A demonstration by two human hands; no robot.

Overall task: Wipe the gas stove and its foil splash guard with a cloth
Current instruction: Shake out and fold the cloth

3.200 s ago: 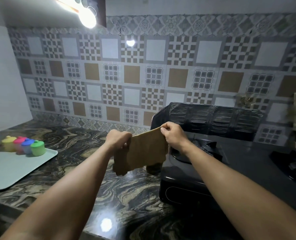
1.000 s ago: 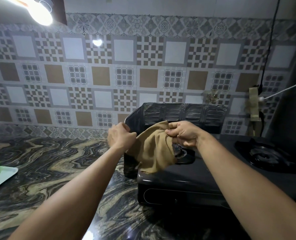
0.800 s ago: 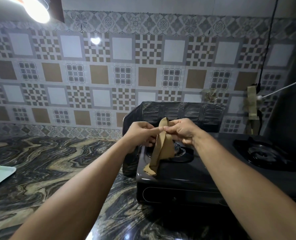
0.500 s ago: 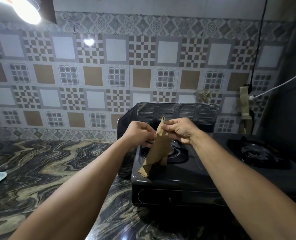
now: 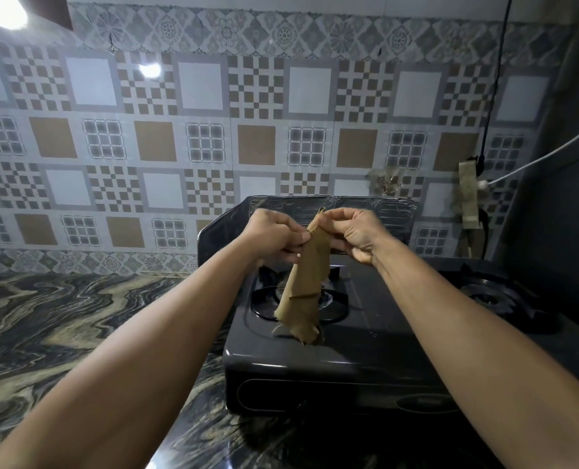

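Head view: cloth pinched at top by left hand and right hand, hanging over stove near tabletop's back edge (folding, seemingly); next, press down, wipe.

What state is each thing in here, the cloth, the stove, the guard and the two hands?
Brown cloth: folded narrow, hanging, pinched at top.
Black gas stove: unlit, burners bare.
Dark foil splash guard: upright behind stove.
Left hand: pinches cloth.
Right hand: pinches cloth.
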